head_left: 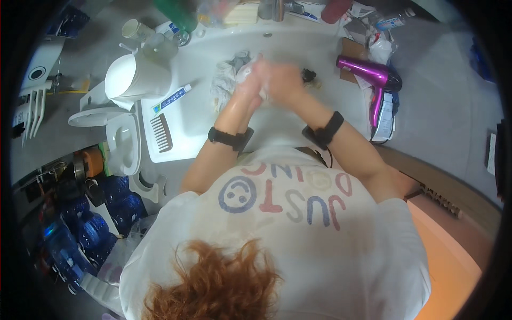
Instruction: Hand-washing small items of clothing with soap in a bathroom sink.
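Note:
My left hand (246, 84) and my right hand (284, 81) are pressed together over the white sink basin (277, 45), both blurred by motion. Between them they grip a pale grey-white cloth (226, 80), which bunches out to the left of my left hand and lies partly in the basin. Each wrist carries a black band. A small dark object (309, 74) lies in the basin just right of my right hand. My own head and white printed shirt fill the lower part of the view.
On the sink's left ledge lie a toothpaste tube (172, 100) and a brown comb (161, 132), beside a white jug (133, 77). A purple hair dryer (369, 74) rests on the right. The faucet (278, 8) stands at the back. Blue bottles (90, 224) stand at lower left.

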Action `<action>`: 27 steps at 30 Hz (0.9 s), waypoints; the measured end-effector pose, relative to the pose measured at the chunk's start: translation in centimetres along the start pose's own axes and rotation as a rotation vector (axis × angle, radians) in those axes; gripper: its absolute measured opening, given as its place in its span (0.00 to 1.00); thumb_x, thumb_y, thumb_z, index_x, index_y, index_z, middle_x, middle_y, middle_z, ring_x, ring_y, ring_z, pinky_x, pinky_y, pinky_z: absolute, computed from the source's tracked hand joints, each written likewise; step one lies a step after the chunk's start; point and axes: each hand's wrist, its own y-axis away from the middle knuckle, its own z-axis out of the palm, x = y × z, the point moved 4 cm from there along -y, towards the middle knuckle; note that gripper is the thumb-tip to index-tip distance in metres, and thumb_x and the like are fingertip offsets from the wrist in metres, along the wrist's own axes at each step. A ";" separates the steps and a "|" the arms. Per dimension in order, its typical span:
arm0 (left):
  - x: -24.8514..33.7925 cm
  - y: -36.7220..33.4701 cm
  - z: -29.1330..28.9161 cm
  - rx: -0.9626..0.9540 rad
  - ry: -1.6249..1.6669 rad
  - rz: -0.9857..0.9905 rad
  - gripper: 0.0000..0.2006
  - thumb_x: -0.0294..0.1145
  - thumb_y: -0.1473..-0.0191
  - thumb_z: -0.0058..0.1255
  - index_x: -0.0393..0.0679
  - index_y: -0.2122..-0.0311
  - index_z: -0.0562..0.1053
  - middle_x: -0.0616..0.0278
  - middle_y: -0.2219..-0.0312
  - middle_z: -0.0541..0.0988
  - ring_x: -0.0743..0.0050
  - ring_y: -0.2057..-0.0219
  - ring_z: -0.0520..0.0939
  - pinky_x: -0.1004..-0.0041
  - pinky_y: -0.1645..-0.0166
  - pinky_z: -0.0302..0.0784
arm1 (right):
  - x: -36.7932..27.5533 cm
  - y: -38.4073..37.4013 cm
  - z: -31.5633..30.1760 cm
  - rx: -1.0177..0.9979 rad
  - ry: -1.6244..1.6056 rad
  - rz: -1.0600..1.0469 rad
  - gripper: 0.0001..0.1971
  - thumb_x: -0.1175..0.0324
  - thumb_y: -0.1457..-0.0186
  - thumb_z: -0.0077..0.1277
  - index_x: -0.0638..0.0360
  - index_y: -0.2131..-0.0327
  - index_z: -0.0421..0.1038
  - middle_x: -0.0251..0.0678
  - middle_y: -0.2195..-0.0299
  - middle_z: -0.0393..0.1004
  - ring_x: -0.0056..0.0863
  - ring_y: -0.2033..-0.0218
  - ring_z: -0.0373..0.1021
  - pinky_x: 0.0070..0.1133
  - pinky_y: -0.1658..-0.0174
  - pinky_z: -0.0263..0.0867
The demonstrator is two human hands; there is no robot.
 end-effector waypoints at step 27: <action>-0.1 1.2 1.0 -0.049 0.083 -0.080 0.15 0.41 0.43 0.35 0.42 0.58 0.66 0.62 0.64 0.73 0.72 0.63 0.75 0.73 0.59 0.72 | -0.6 -0.1 -0.9 0.019 0.010 -0.015 0.12 0.63 0.51 0.40 0.47 0.63 0.69 0.39 0.74 0.72 0.39 0.74 0.70 0.32 0.73 0.65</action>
